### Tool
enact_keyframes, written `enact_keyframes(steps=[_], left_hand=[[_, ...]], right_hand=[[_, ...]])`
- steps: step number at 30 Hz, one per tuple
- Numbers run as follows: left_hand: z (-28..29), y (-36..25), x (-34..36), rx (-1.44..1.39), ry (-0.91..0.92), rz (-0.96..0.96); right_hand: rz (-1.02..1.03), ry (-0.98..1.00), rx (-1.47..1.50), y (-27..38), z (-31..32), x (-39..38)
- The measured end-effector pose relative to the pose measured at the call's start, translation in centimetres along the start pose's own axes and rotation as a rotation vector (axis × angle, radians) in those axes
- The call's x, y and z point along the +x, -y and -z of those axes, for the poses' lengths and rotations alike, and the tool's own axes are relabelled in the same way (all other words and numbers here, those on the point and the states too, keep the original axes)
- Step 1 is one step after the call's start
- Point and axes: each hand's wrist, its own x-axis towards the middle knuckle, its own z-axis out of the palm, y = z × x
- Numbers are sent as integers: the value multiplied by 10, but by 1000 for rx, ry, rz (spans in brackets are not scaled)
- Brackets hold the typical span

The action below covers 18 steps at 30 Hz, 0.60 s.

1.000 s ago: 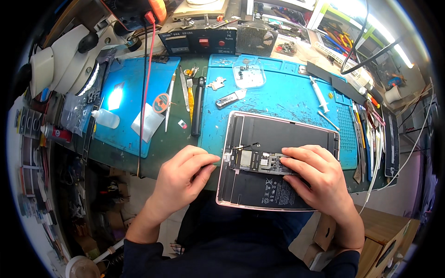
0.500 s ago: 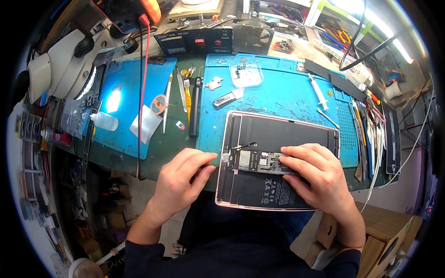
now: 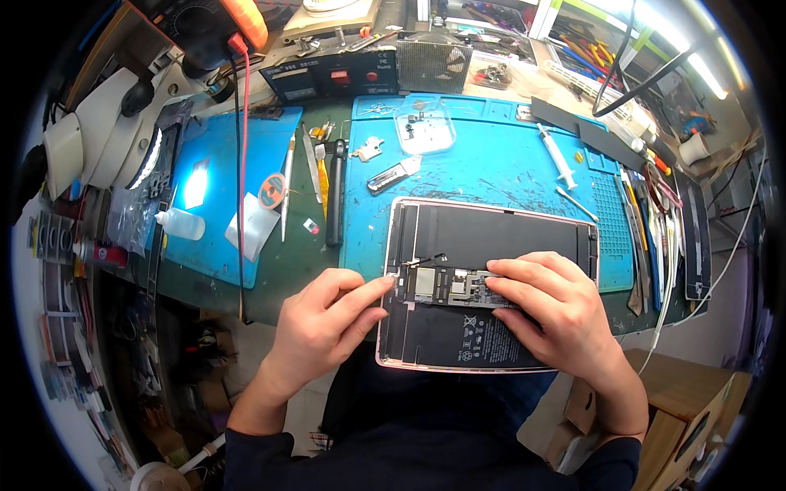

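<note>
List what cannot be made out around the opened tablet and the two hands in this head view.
- Head view: the right hand covers the right part of the grey circuit board in the opened pink-rimmed tablet.
- The left hand fingertips hide the tablet's left edge there; whether they pinch anything is too small to tell.
- Parts in the clear plastic tray are too small.
- The white microscope is cut by the fisheye rim.

Cluttered workbench (image 3: 303, 270), blue mats (image 3: 491, 164), bright lamp (image 3: 196, 184)
</note>
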Motion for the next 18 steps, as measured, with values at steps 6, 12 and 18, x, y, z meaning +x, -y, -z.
enact_keyframes(steps=[6,12,18], left_hand=[[0,-1,0,88,55,-30],[1,-1,1,98,55,-42],[0,-1,-1,92,54,-28]], right_hand=[[-5,6,0,0,0,0],[-10,16,-11,2,1,1],[-10,18,-2,1,0,0]])
